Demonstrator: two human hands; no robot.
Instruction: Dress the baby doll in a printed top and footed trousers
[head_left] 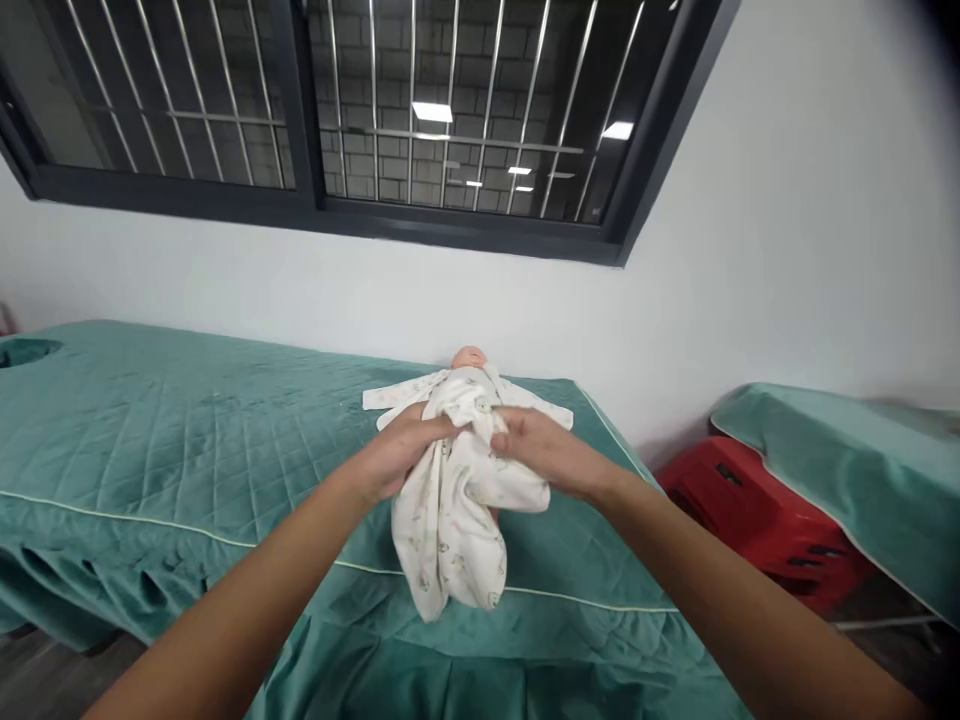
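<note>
From the head camera, we are looking down at a green quilted bed point(187, 420) below a barred window point(457, 110). A doll point(469, 357) is lying beyond the hands, its head showing near the wall point(360, 290). Its long axis is running straight away from us, between two patterned sleeves point(401, 391) spreading left and right; neither hand is clearly nearer. A white printed garment point(469, 545) is covering the doll's middle, its legs pointing towards us and reaching the bed's near edge. We are seeing the left hand point(401, 450) closing its thumb over the bunched cloth, its fingertips hiding in the folds. The right hand point(544, 448) is pinching the cloth opposite, nearly shut. We cannot tell whether sleeves and legs are belonging to one garment.
</note>
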